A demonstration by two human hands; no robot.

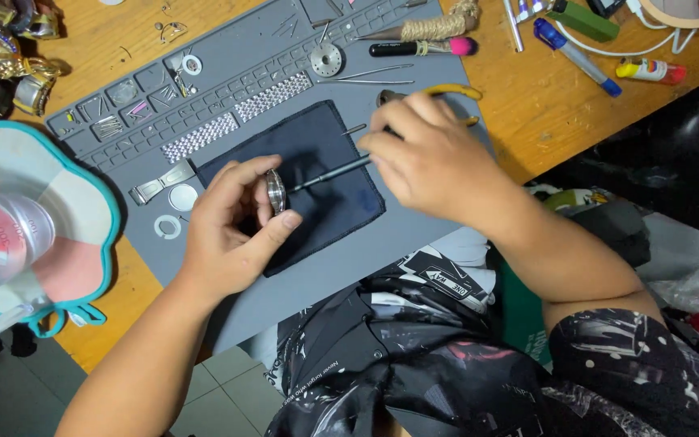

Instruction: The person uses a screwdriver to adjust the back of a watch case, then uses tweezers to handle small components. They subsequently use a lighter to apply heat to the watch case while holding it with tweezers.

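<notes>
Two hands work over a wooden tabletop (527, 137), where a grey compartmented work mat (414, 235) keeps small parts sorted in its shallow cells. On the mat lies a dark cloth pad (325, 154), likely there to cushion the piece. Just above the pad, the left hand (232, 235) pinches a round metal watch case (275, 191) on edge between thumb and fingers, its face turned toward the tool. The right hand (434, 158) is closed on a slim dark screwdriver (329, 174), its tip touching the case. Two watch-bracelet strips (236, 117) lie parked beside the pad.
</notes>
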